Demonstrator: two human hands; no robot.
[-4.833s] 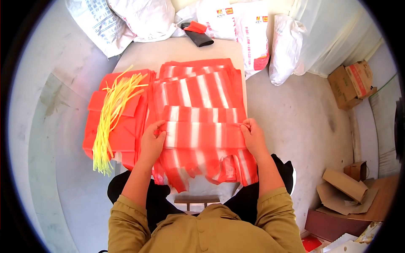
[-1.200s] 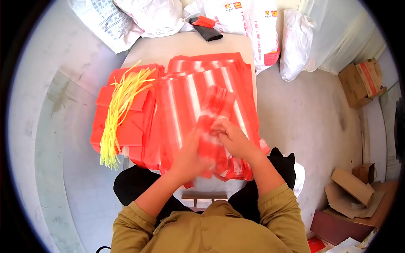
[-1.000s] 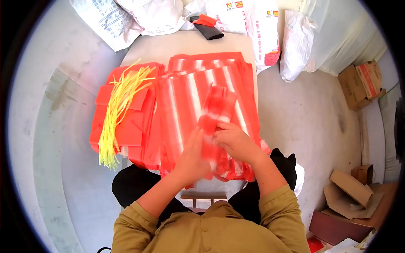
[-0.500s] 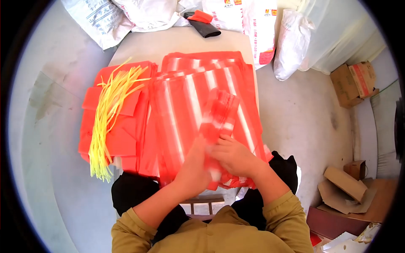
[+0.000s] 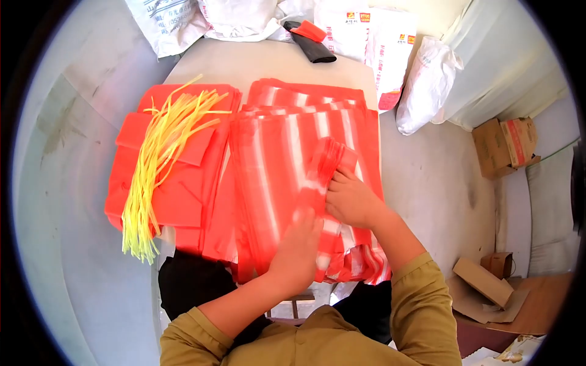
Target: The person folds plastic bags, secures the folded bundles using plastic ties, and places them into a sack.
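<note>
A stack of red-and-white striped plastic bags lies before me. A narrow folded striped bundle, apparently plastic bags, rests over its right part. My right hand has its fingers curled over the bundle's right side. At the lower left edge of the bundle is my left hand, seen edge-on with its fingers fairly straight and their tips blurred. Crumpled striped ends hang at the table's near edge, below my right wrist.
Yellow strips lie across folded red sheets on the left. White printed sacks and a black roll with a red band sit beyond the table. Cardboard boxes stand on the floor at right.
My right hand has moved up along the folded bundle, its fingers now higher on it. My left hand has shifted slightly right. The whole view has turned a little.
</note>
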